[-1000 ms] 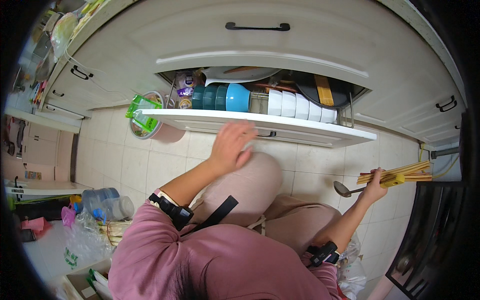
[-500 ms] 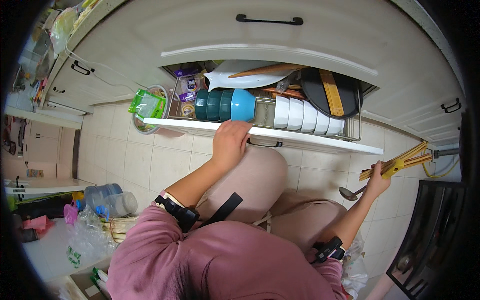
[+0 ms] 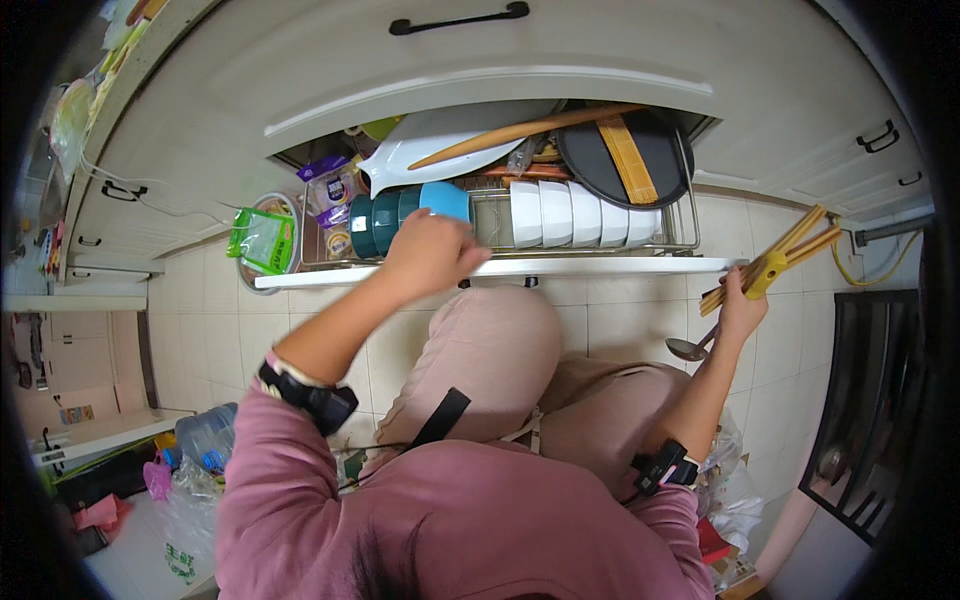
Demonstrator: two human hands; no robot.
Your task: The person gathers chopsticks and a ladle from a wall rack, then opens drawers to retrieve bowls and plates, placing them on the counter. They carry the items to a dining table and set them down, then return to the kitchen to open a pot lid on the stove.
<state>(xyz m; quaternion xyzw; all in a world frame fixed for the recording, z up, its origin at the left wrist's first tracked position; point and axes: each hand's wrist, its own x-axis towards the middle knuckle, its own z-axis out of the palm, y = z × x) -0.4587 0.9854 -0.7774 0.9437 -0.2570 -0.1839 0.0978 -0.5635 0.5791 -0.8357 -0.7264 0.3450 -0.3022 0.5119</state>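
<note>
My right hand [image 3: 743,305] is closed around a bundle of wooden chopsticks [image 3: 805,232], a yellow piece with a hole in it [image 3: 767,274] and a ladle [image 3: 687,348] whose bowl hangs below. They are held to the right of the open drawer [image 3: 600,268]. Above the drawer front is my left hand [image 3: 432,250], right by the light blue bowl [image 3: 446,200]; its fingers are curled away and smeared. Dark green bowls [image 3: 372,225] stand left of that bowl, several white bowls [image 3: 540,215] to the right.
Behind the bowls lie a white fish-shaped plate [image 3: 440,145], a wooden spatula-like stick [image 3: 520,137] and a black pan [image 3: 580,165] with a bamboo strip [image 3: 627,165] on it. A bin [image 3: 262,280] stands left of the drawer, a black rack [image 3: 850,390] at right.
My left hand has lifted off the drawer's top edge and turned inward near the blue bowl. The view has shifted a little; my right hand keeps its hold on the chopsticks and ladle.
</note>
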